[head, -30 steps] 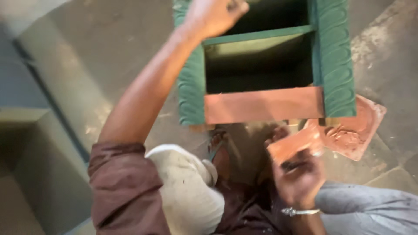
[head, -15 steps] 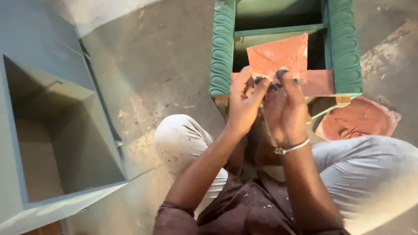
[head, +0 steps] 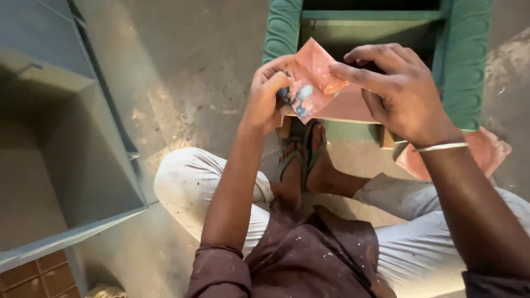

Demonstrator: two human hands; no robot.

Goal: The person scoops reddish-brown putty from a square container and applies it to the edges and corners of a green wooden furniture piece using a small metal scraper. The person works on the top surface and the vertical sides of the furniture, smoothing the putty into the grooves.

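Both hands are pinching a reddish, paint-smeared sheet of sandpaper [head: 316, 77]: the left hand [head: 265, 96] gripping its near-left corner, the right hand [head: 395, 91] pressing fingers on its right edge, before the green ribbed frame [head: 466, 60]. Half a second ago the hands were clasped together lower down.
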